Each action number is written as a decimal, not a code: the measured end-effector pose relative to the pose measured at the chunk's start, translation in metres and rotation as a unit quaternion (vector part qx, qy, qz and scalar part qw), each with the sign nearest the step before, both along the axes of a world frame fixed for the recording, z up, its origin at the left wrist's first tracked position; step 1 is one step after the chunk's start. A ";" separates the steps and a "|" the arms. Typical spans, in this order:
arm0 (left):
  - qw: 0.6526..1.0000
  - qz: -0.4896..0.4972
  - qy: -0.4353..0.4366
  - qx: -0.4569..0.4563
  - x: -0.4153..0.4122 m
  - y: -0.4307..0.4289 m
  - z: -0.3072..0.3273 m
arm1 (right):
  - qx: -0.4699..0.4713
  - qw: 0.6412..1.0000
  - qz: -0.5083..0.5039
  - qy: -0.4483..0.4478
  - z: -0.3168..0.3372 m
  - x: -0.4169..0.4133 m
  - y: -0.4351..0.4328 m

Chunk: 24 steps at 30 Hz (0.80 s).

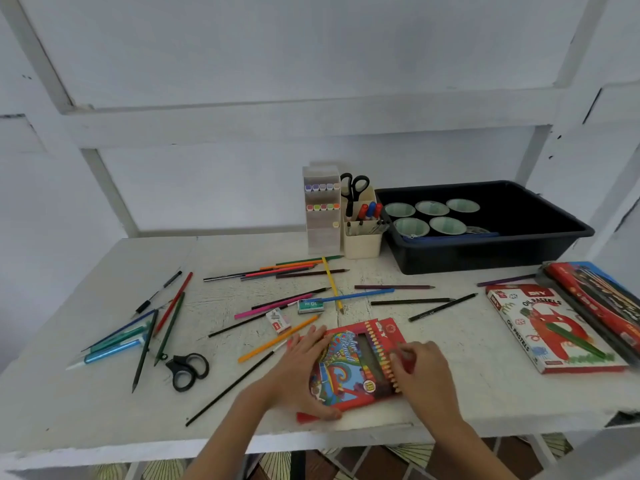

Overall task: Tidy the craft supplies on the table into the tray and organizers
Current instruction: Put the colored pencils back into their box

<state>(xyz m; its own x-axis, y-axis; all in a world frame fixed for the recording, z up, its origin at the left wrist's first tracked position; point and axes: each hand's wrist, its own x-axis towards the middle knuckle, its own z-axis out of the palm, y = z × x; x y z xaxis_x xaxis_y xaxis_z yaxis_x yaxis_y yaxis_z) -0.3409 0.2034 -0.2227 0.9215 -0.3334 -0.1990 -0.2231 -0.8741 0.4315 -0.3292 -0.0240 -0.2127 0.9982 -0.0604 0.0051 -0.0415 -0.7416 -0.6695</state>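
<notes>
The left hand [301, 368] is gripping the colour pencil box [356, 365] by its left edge, fingers lying on the cover and thumb hooking the near corner, while the right hand [422, 372] is curling its fingers over the box's right edge. The box is lying flat between both hands, an orange pencil [280, 339] is resting just beyond the left fingertips, and the black tray [485, 258] is sitting well beyond the right hand. Since the box is lying close to the table [104, 410] lip, a careless tug may be sending it, or its pencils, over the edge.
</notes>
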 end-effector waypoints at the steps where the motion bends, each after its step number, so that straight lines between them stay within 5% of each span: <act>1: 1.000 -0.012 0.005 -0.003 0.004 0.005 0.002 | 0.031 0.999 0.024 -0.003 -0.001 0.003 0.004; 5: 0.999 -0.031 0.034 0.022 0.013 0.011 0.011 | 0.133 0.991 0.007 0.017 -0.001 0.009 0.016; 15: 1.000 -0.013 0.018 -0.006 0.035 -0.003 0.002 | 0.198 0.977 0.025 0.077 0.002 0.024 0.018; 19: 1.000 -0.012 -0.007 -0.004 0.038 0.001 -0.001 | 0.018 0.998 -0.004 -0.057 -0.004 0.061 -0.019; 24: 1.000 -0.011 -0.008 -0.004 0.037 0.003 0.000 | -0.251 0.963 0.039 -0.091 -0.009 0.106 -0.061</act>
<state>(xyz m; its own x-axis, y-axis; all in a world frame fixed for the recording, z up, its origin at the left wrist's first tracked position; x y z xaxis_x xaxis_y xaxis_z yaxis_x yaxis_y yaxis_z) -0.3035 0.2066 -0.2226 0.9171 -0.3548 -0.1817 -0.2486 -0.8654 0.4350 -0.2233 -0.0848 -0.2222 0.9794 0.0705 0.1892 0.1116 -0.9700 -0.2158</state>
